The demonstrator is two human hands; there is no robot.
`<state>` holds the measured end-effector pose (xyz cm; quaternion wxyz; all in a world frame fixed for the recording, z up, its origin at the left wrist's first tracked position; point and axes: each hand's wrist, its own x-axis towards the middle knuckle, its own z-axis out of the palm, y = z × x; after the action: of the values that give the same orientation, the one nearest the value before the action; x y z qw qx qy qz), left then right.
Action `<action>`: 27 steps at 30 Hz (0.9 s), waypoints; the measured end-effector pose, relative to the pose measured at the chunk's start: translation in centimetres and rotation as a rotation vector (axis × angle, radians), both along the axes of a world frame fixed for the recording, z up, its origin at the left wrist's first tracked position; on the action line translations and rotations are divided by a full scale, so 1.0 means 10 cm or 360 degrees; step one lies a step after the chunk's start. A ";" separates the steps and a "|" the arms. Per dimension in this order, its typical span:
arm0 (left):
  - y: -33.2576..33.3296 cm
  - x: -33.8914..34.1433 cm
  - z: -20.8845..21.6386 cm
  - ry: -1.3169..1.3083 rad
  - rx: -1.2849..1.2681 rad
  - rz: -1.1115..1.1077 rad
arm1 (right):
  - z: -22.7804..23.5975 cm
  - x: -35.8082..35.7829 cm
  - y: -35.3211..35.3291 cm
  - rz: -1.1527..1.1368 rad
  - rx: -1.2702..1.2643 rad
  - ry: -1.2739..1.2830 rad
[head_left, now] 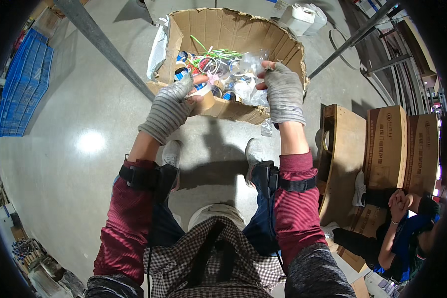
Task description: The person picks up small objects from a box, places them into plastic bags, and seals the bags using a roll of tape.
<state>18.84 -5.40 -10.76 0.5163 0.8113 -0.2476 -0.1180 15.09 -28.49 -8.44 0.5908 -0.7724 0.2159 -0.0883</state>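
A large open cardboard box (223, 30) stands in front of me with mixed scrap inside. My left hand (173, 102), in a grey fingerless glove, is at its near left side. Its thumb and fingers are closed on a tan tape roll (205, 103) at the near rim. My right hand (284, 92), gloved alike, is over the right side with its fingers apart, beside clear plastic film (253, 62). I cannot tell whether it touches the film. Between my hands lie green straps (223, 52), a ring-shaped core (207, 64) and several blue-marked rolls (181, 73).
Blue plastic crates (26, 82) are stacked at the far left. White jugs (299, 20) stand behind the box. A wooden pallet (345, 159) and brown cartons (386, 149) are to the right, where a seated person (407, 233) has clasped hands. Metal poles (104, 44) flank the box.
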 end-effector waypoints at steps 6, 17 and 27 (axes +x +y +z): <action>0.03 -0.01 0.05 0.0048 -0.0072 -0.0075 | -0.04 0.04 0.02 -0.0230 -0.0214 0.0106; 0.05 -0.02 0.07 0.0015 -0.0254 -0.0170 | -0.06 0.06 0.10 -0.0086 -0.0616 0.0136; 0.14 -0.16 0.46 0.0653 -0.0544 -0.0297 | 0.03 -0.08 0.23 0.1012 0.0139 0.0148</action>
<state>17.22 -3.95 -6.17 0.6718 0.6453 -0.2279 -0.2834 14.29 -26.22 -8.13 0.6107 -0.7783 -0.0059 0.1455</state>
